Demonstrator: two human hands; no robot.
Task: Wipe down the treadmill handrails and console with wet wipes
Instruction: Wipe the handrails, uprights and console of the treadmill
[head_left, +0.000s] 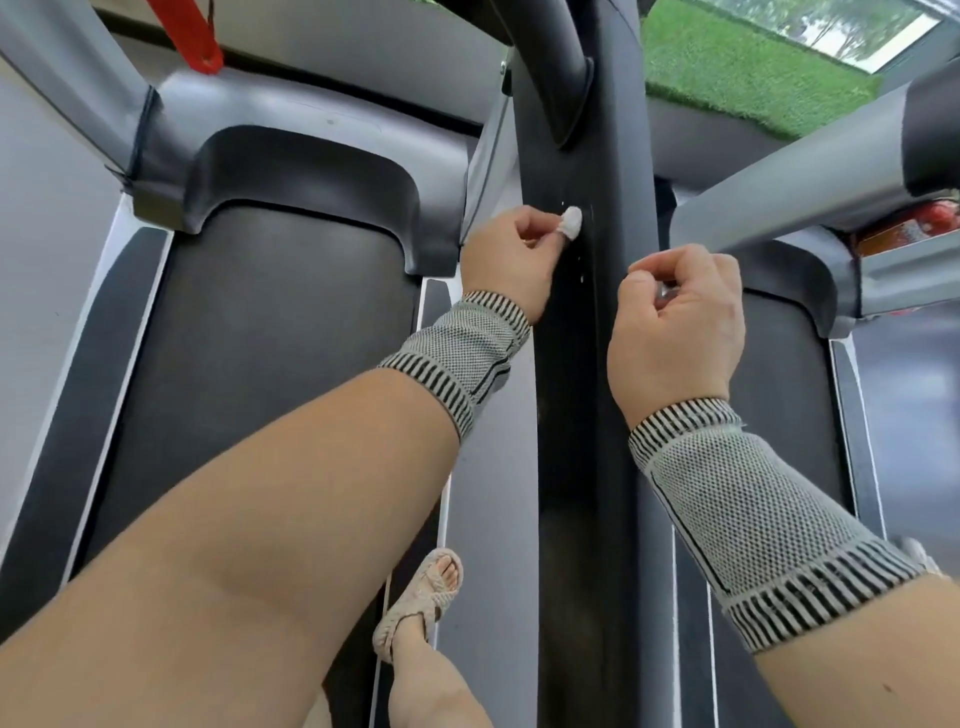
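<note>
We stand between two treadmills, sandalled foot (421, 597) on side rail

Left hand (511, 254) curled, thumb wrapped in small white wet wipe (571, 222), pressed on black handrail (587, 364) — tight wrap likely for rubbing white specks

Right hand (675, 322) loosely fisted beside handrail, fingers curled under; whether it holds anything, we cannot tell

Console not in view

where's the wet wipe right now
In the head view the wet wipe sits just left of centre, wrapped over a fingertip of the left hand and pressed against the black handrail.
</note>
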